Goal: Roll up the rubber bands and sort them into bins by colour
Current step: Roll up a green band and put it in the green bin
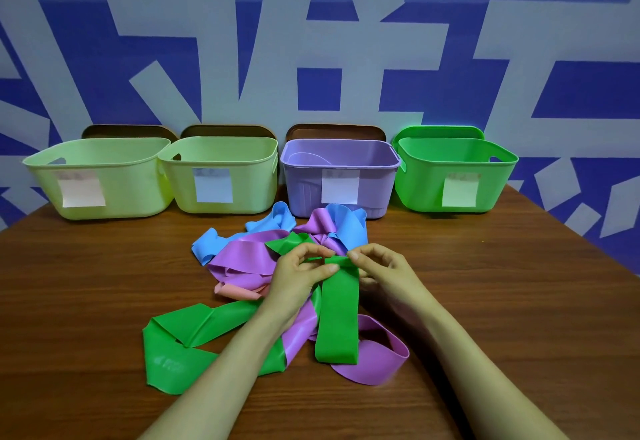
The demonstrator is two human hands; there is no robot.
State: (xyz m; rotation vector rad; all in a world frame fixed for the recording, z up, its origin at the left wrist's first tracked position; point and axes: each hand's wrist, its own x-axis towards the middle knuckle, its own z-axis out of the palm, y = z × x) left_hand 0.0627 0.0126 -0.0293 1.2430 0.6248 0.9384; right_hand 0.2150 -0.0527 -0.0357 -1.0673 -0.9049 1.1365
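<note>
The labels (213, 186) on the bins (339, 144) are too blurred to read, and the lids (335, 131) leaning behind them show only their top edges. A pink band (239, 292) is mostly hidden under the pile (242, 256) and the left hand (299, 275). Along the back of the wooden surface (86, 283) stand a left yellow bin (114, 193), right yellow bin (246, 183), purple bin (308, 179) and green bin (426, 183). Blue, purple and green bands lie tangled in front of them. Both hands pinch the far end of a green band (337, 318), the left hand at one corner, the right hand (382, 268) at the other, fingers curled. It lies flat at centre, long axis running from the hands toward the viewer, over a purple band (379, 356).
</note>
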